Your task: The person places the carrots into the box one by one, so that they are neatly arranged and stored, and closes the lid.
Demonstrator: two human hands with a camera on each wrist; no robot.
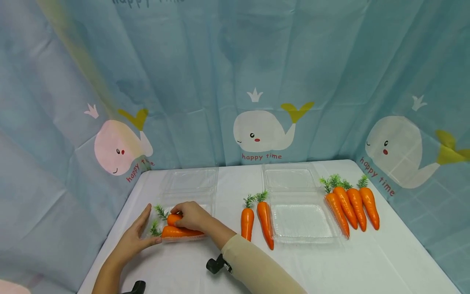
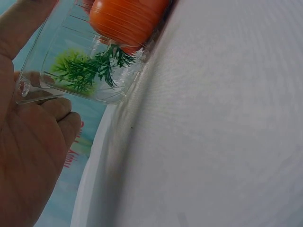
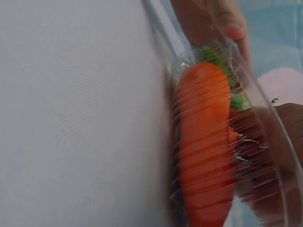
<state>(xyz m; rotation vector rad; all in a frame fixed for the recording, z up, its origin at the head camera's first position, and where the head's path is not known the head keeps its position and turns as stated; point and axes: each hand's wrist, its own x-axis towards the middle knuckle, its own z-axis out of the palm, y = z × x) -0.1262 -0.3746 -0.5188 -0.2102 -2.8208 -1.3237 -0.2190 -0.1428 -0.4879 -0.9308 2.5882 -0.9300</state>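
Observation:
At the left of the table, a clear plastic clamshell box (image 1: 207, 201) stands with its lid (image 1: 191, 179) folded back. A front carrot (image 1: 176, 232) lies crosswise in it, green leaves toward the left. Just behind, my right hand (image 1: 192, 216) grips a second carrot (image 1: 172, 219) from above, covering most of it. My left hand (image 1: 134, 241) is spread at the box's left end, its thumb at the near corner. In the left wrist view, its fingers lie around the rim beside the carrot leaves (image 2: 75, 71). Through the box wall, the right wrist view shows the front carrot (image 3: 206, 142).
Two loose carrots (image 1: 247, 222) (image 1: 265, 224) lie mid-table. Right of them stands another clear box (image 1: 302, 220) with its lid back. Several carrots (image 1: 356, 208) lie side by side along its right side. A whale-print curtain (image 1: 205, 81) surrounds the white table (image 1: 389, 261).

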